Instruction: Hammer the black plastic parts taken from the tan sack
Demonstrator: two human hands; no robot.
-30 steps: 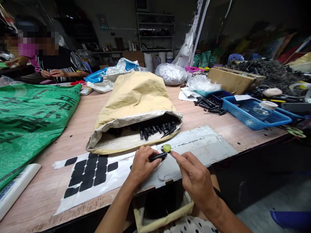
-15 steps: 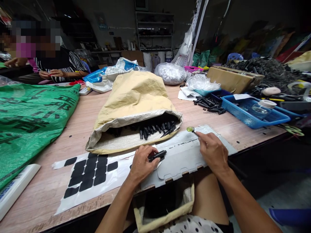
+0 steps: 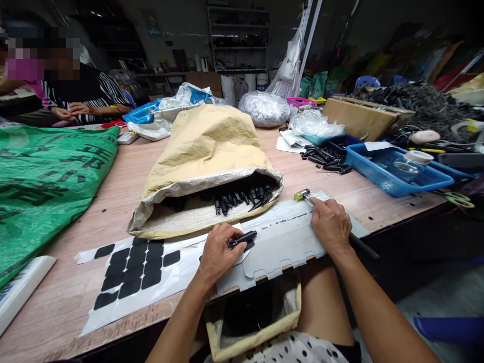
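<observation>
Jutting past pinching fingers, a black tube (image 3: 246, 237) sits in the left hand (image 3: 219, 252); the right hand (image 3: 331, 225) grips a hammer (image 3: 301, 195).

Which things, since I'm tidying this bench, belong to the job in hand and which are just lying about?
Likely in use:
hammer in right hand
black part in left hand
grey board
yellow sack of black parts

Probably lying about:
blue basket
green sack
cardboard box

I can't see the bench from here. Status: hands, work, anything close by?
Left hand holding black cylindrical part. Right hand gripping hammer, its head apart from the part. Tan sack close beyond left hand, mouth open.
</observation>
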